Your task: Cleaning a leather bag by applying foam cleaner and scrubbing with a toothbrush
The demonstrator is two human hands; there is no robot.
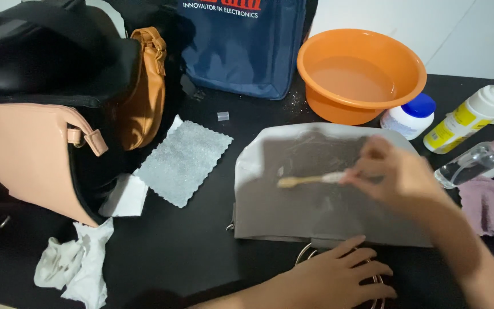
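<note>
right hand (398, 177) brushes grey bag (315, 200); left hand (338, 274) pins edge.

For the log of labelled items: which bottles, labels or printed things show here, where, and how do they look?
Blue bag: top centre, upright, white and red print.
White jar: right of the orange bowl, round, blue lid.
Pump bottle: far right, tilted, white with yellow label.
Clear bottle: below it, lying flat, pink cap.
No screens or signs.

Open black tabletop (201, 252) lies left of the flat grey bag (315, 212); the orange water-filled plastic basin (361, 74) and plastic bottles (470, 123) crowd behind it.
</note>
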